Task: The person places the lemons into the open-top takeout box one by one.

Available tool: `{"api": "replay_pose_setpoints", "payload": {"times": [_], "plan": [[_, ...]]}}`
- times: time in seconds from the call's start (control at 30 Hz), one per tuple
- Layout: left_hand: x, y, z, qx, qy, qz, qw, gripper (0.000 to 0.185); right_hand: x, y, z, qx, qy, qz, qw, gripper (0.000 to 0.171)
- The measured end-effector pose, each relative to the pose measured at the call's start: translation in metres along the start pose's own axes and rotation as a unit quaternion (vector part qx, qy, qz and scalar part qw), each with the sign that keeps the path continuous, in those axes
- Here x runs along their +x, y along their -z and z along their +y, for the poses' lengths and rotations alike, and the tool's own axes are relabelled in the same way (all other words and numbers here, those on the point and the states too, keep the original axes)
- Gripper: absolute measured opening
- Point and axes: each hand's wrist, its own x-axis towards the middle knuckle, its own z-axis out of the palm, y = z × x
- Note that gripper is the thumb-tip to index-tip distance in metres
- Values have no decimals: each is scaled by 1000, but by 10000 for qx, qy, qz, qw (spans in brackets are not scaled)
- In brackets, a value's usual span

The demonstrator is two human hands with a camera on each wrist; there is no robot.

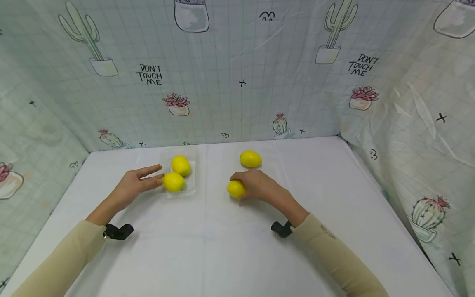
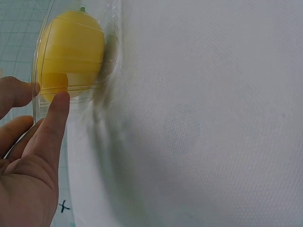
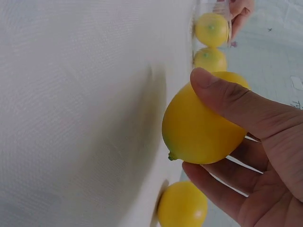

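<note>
Right hand (image 1: 259, 185) sits just right of frame centre in head view, fingers curled round a lemon (image 1: 236, 189); thumb over the top, other fingers underneath per right wrist view, so it's a full wrap, not a pinch. Held lemon looks to be touching or barely off the counter (image 1: 222, 247); can't tell which. Its long axis runs roughly across the palm, nub end pointing away from the wrist.

Clear plastic tray (image 1: 193, 190) lies to the left of that lemon, w/ two more lemons in it: front one (image 1: 173, 182) and back one (image 1: 180, 165). Left hand (image 1: 135, 184) is at the tray's left edge, fingers straight and relaxed, tips touching the tray wall beside the front lemon; holds nothing.

Fourth lemon (image 1: 250, 159) lies loose on the counter just above the right hand, apart from it. So tray is leftward of the held lemon, w/ left hand nearer the tray.
</note>
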Motion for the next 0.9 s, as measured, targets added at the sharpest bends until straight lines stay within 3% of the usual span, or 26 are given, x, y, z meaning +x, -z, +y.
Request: {"api": "replay_pose_setpoints", "payload": {"times": [0.27, 0.9], "plan": [[-1, -1, 0, -19, -16, -84, 10000, 77, -1, -3, -2, 59, -51, 83, 9999, 59], [3, 1, 1, -145, 109, -42, 9998, 80, 18, 10, -15, 467, 520, 413, 9967, 58]]}}
